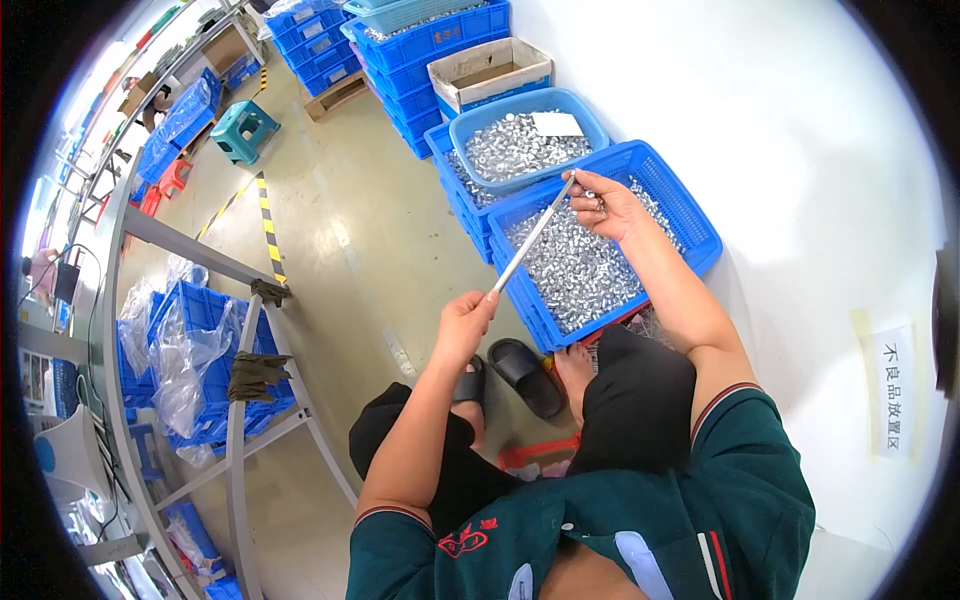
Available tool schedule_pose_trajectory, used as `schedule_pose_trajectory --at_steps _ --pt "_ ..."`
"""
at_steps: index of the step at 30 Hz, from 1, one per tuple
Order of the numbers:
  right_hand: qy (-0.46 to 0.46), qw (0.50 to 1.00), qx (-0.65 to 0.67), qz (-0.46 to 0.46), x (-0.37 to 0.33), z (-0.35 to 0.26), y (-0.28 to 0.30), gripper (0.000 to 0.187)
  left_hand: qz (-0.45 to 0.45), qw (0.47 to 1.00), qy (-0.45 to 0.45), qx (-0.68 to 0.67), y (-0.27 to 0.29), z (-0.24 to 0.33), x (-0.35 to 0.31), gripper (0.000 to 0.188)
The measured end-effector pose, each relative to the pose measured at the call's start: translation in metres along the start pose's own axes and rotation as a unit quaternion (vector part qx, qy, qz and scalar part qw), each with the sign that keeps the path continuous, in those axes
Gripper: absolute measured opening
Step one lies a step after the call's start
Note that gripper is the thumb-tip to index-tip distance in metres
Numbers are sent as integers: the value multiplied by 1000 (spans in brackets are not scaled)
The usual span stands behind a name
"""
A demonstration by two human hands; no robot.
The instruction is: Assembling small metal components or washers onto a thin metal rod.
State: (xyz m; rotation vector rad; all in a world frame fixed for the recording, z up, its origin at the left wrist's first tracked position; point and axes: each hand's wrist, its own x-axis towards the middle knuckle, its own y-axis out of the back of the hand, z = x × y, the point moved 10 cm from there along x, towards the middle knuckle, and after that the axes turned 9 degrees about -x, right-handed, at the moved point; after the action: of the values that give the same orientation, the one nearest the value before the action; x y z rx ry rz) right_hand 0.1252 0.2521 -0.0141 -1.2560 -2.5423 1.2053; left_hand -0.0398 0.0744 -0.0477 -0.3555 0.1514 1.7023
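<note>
Gripping rod (532, 240): left hand (466, 323) lower end, right hand (612, 208) tip plus metal parts (591, 195).

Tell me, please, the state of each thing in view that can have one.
Left hand: closed around rod
Right hand: pinching rod's far end
Rod: held slanted
Blue crate: open, holding small metal parts
Light-blue basket: open, holding small metal parts
White paper: lying atop those
Cardboard box: open-topped
Green stool: standing upright
Left slipper: worn
Right slipper: off the foot

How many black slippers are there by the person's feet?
2: the worn slipper is on the left foot; the loose slipper lies between it and the bare right foot.
</note>
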Motion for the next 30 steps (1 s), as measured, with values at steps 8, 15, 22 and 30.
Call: schedule_pose_trajectory --at_steps 8,15,22,30 --pt "39 975 -211 57 -9 -25 -3 16 3 999 -37 0 3 0 3 33" --pt "5 983 -182 8 -4 11 -42 12 -72 978 104 -166 -19 -6 -4 31" --pt "-96 982 -114 112 -4 18 6 24 -1 990 94 -108 -3 -7 -2 31" --pt "-21 996 -59 58 0 3 10 16 -1 998 40 -56 -1 -2 1 32"
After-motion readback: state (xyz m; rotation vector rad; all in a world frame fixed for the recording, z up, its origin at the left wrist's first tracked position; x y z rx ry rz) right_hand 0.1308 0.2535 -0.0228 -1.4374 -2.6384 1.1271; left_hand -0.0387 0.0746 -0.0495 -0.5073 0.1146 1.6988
